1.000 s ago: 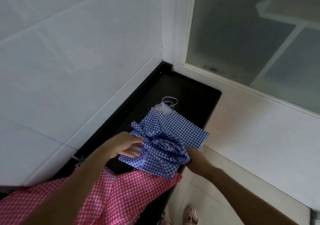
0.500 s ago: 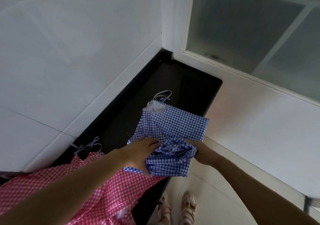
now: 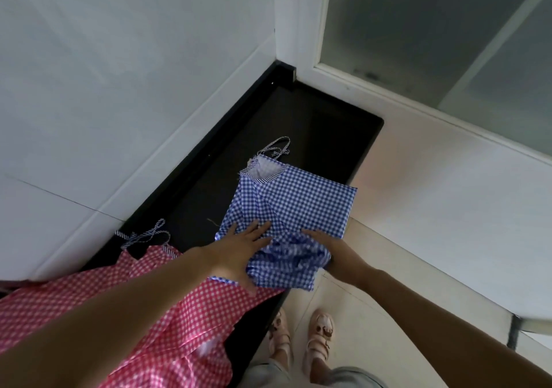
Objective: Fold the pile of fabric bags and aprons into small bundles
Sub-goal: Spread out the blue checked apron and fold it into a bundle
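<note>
A blue gingham apron (image 3: 294, 205) lies partly folded on the black counter (image 3: 334, 127), its striped strap looped at the far end. My left hand (image 3: 240, 248) lies flat on its near left part, fingers spread and straight. My right hand (image 3: 334, 247) is at the bunched near right edge, with its fingers tucked under the folded cloth. A pink gingham apron (image 3: 167, 304) lies spread on the counter under my left forearm, its striped ties toward the wall.
White tiled wall (image 3: 119, 74) runs along the counter's left side. A frosted glass window (image 3: 433, 35) stands behind the far end. The counter's right edge drops to a tiled floor where my sandalled feet (image 3: 301, 337) stand.
The bunched blue cloth has been laid flatter toward the far end. My left hand has gone from curled at the cloth to flat on it. The camera has tilted down slightly.
</note>
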A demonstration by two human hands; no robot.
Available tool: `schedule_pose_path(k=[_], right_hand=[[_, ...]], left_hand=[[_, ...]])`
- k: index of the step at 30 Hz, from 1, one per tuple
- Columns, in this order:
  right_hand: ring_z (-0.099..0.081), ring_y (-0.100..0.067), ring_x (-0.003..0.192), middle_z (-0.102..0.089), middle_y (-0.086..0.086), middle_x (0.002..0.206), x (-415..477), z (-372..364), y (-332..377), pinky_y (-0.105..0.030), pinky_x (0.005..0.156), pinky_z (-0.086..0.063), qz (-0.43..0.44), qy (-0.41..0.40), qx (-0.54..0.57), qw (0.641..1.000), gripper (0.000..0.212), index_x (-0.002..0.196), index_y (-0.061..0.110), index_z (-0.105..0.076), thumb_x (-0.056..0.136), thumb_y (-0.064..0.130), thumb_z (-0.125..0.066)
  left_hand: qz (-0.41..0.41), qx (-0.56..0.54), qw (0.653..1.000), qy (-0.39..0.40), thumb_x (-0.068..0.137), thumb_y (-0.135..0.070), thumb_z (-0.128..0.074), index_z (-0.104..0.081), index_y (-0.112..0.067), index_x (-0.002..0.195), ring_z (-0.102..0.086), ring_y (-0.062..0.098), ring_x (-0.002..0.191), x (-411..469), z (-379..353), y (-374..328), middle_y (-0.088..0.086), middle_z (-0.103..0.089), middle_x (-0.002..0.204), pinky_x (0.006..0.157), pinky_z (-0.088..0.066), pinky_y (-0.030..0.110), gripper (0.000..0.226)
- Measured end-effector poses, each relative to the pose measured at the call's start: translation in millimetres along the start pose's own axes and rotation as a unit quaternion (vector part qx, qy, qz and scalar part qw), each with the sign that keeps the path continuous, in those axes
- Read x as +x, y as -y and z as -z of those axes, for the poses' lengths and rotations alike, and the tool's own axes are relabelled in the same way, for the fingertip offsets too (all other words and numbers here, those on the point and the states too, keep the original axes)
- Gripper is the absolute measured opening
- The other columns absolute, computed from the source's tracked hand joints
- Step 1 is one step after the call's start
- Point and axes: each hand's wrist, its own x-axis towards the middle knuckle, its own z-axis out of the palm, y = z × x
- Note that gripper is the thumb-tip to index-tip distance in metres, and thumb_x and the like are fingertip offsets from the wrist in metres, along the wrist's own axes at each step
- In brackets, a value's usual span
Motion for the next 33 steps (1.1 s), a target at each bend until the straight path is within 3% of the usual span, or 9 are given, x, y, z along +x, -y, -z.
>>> schedule_pose_path(k=[2, 5, 12, 16, 20, 24, 27, 29, 33], right_hand=[[-0.054, -0.008, 0.080, -0.057, 0.007, 0.089, 4.4, 14.0, 10.3, -0.006, 0.071, -0.044, -0.145, 0.008, 0.143, 0.979, 0.022, 0.088, 0.016, -0.057, 0.093, -0.004, -0.048], [-0.050, -0.014, 0.073, -0.055, -0.004, 0.082, 12.4, 24.7, 6.2, -0.014, 0.060, -0.047, -0.246, 0.000, 0.278, 0.928, 0.018, 0.092, 0.006, -0.051, 0.095, -0.005, -0.038], [-0.066, -0.026, 0.101, -0.069, -0.007, 0.109, 31.4, 34.2, -4.4, -0.033, 0.082, -0.056, -0.286, -0.102, 0.536, 0.788, 0.024, 0.113, 0.010, -0.058, 0.092, 0.002, -0.052], [-0.067, -0.029, 0.096, -0.068, -0.009, 0.107, 40.2, 29.8, -11.0, -0.039, 0.082, -0.056, -0.329, -0.174, 0.509, 0.776, 0.024, 0.117, 0.010, -0.057, 0.094, 0.016, -0.056], [-0.064, -0.024, 0.097, -0.065, -0.002, 0.106, 47.4, 27.4, -12.1, -0.041, 0.089, -0.052, -0.341, -0.221, 0.495, 0.768, 0.015, 0.103, 0.022, -0.056, 0.099, 0.033, -0.046], [-0.060, -0.023, 0.104, -0.060, -0.004, 0.117, 58.3, 26.1, -12.0, -0.039, 0.090, -0.049, -0.339, -0.246, 0.454, 0.786, 0.029, 0.124, 0.016, -0.051, 0.103, 0.030, -0.035], [-0.059, -0.021, 0.102, -0.059, -0.003, 0.115, 67.3, 32.3, -11.8, -0.035, 0.084, -0.049, -0.350, -0.242, 0.457, 0.781, 0.027, 0.123, 0.017, -0.050, 0.103, 0.025, -0.035], [-0.060, -0.022, 0.099, -0.061, -0.004, 0.112, 70.2, 35.9, -13.1, -0.035, 0.082, -0.050, -0.359, -0.226, 0.479, 0.769, 0.023, 0.118, 0.016, -0.052, 0.103, 0.022, -0.036], [-0.064, -0.027, 0.100, -0.065, -0.010, 0.113, 69.0, 40.8, -17.0, -0.043, 0.088, -0.052, -0.375, -0.198, 0.507, 0.750, 0.022, 0.114, 0.013, -0.057, 0.102, 0.020, -0.039]], left_hand=[[0.001, -0.046, 0.999, -0.010, 0.068, -0.062, -0.072, 0.001, -0.020, 0.153, -0.003, 0.019, 0.148, -3.7, 13.3, 1.4, -0.002, 0.002, 0.161, 0.117, -0.001, 0.046, 0.120], [0.019, -0.102, 0.994, -0.038, 0.074, -0.042, -0.076, -0.025, -0.018, 0.147, -0.046, 0.020, 0.128, -2.9, 30.3, 13.1, -0.001, -0.045, 0.143, 0.102, -0.033, 0.028, 0.092], [0.071, -0.259, 0.963, -0.039, 0.081, -0.025, -0.066, -0.063, -0.012, 0.096, -0.061, 0.024, 0.082, 26.1, 86.8, 40.2, 0.006, -0.065, 0.091, 0.072, -0.044, 0.029, 0.019], [0.118, -0.425, 0.898, 0.006, 0.086, -0.029, -0.065, -0.067, -0.010, 0.105, -0.067, 0.022, 0.091, 48.2, 119.3, 52.4, 0.012, -0.070, 0.103, 0.087, -0.051, 0.033, 0.028], [0.132, -0.471, 0.868, -0.078, 0.090, -0.027, -0.062, -0.070, -0.017, 0.085, -0.065, 0.020, 0.086, 70.6, 137.5, 57.4, 0.004, -0.069, 0.091, 0.085, -0.048, 0.031, 0.014], [0.203, -0.365, 0.897, -0.148, 0.092, -0.057, -0.046, -0.065, -0.008, 0.081, -0.061, 0.018, 0.068, 86.8, 142.7, 59.0, 0.009, -0.065, 0.079, 0.064, -0.044, 0.027, 0.054], [0.175, -0.267, 0.898, -0.302, 0.088, -0.067, -0.040, -0.058, -0.013, 0.111, -0.063, 0.018, 0.094, 78.4, 141.7, 38.5, 0.006, -0.066, 0.104, 0.084, -0.045, 0.031, 0.062], [0.050, -0.161, 0.922, -0.348, 0.076, -0.076, -0.044, -0.044, -0.019, 0.135, -0.039, 0.018, 0.131, 64.7, 137.2, 14.8, 0.005, -0.046, 0.137, 0.114, -0.022, 0.044, 0.082], [-0.076, 0.126, 0.962, -0.230, 0.064, -0.081, -0.052, 0.010, -0.032, 0.149, 0.030, 0.026, 0.141, 62.4, 100.7, -17.3, 0.003, 0.025, 0.156, 0.109, 0.025, 0.053, 0.116]])
